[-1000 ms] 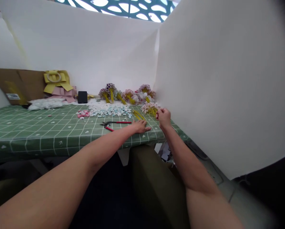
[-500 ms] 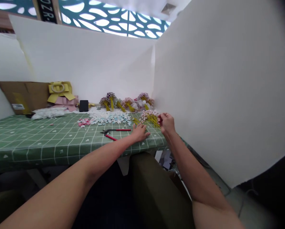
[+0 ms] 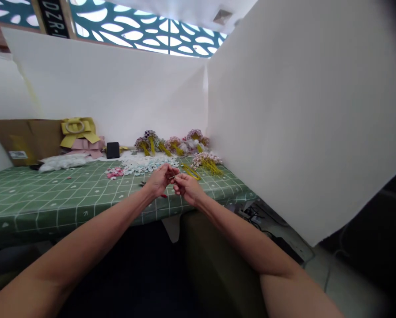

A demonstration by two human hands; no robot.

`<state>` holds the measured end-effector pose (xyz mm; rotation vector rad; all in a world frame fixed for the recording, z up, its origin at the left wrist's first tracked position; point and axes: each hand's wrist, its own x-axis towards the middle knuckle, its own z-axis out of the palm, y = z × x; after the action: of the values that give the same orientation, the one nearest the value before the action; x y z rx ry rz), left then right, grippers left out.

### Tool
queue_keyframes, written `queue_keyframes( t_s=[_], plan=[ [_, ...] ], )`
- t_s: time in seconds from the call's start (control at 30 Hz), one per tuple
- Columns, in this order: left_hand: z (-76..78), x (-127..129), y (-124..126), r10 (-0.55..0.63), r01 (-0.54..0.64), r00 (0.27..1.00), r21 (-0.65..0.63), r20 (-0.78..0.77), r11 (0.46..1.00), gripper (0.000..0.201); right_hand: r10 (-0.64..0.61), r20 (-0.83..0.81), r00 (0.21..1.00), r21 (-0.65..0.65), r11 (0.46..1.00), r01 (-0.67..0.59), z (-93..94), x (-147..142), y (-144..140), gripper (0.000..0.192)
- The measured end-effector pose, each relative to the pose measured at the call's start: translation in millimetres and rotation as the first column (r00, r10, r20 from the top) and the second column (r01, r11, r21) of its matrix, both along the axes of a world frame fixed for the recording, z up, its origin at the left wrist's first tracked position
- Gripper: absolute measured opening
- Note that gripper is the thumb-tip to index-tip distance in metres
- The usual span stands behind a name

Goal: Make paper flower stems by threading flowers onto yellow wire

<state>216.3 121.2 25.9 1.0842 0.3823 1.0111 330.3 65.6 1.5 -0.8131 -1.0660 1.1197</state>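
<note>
Thin piece (image 3: 172, 177): one, between our hands, above the surface (image 3: 85, 190) near its front edge.
Grip: our right hand (image 3: 188, 189) seems to pinch the piece; whether our left hand (image 3: 158, 180) clamps it, we cannot tell.
Petals (image 3: 145, 165): if our pinch loosens, the piece could get lost among these; too many to count.
Pliers (image 3: 141, 183): one pair, partly behind our left hand; a lowered wrist could knock it.
Pink-headed bunch (image 3: 206, 159): one, near the right edge, stems toward us.
</note>
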Motion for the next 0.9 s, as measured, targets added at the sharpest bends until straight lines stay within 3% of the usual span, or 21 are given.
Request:
queue_keyframes(
  t_s=[0.07, 0.2, 0.33, 0.4, 0.47, 0.63, 0.8, 0.9],
  plan=[
    [8.7, -8, 0, 0.074, -0.072, 0.997, -0.080, 0.027, 0.994, 0.029, -0.092, 0.160, 0.983, 0.009, 0.996, 0.092, 0.6, 11, 3, 0.024],
    [32.5, -35, 26, 0.229, -0.230, 0.973, -0.181, -0.028, 0.956, 0.030, -0.353, 0.422, 0.835, 0.065, 0.930, 0.361, 3.3, 66, 17, 0.019],
    [48.0, -77, 74, 0.263, -0.263, 0.965, -0.166, -0.024, 0.950, 0.030, -0.565, 0.639, 0.522, 0.206, 0.780, 0.591, 2.9, 123, 27, 0.006],
    [50.0, -97, 93, 0.301, -0.310, 0.950, -0.140, -0.085, 0.940, 0.031, -0.591, 0.719, 0.366, 0.277, 0.726, 0.629, -0.8, 140, 30, 0.006],
    [49.7, -113, 105, 0.317, -0.341, 0.932, -0.129, -0.174, 0.931, 0.032, -0.580, 0.777, 0.245, 0.329, 0.705, 0.628, -6.0, 149, 33, 0.007],
    [45.0, -141, 114, 0.248, -0.279, 0.934, -0.093, -0.258, 0.956, 0.033, -0.494, 0.865, 0.092, 0.379, 0.762, 0.524, -11.3, 154, 40, 0.014],
    [37.2, -155, 122, 0.188, -0.217, 0.923, -0.051, -0.337, 0.975, 0.032, -0.365, 0.928, 0.068, 0.330, 0.895, 0.301, -8.8, 148, 38, 0.016],
    [33.8, -157, 127, 0.150, -0.175, 0.912, -0.032, -0.383, 0.984, 0.030, -0.304, 0.952, 0.045, 0.295, 0.943, 0.153, -10.3, 143, 38, 0.015]
  ],
)
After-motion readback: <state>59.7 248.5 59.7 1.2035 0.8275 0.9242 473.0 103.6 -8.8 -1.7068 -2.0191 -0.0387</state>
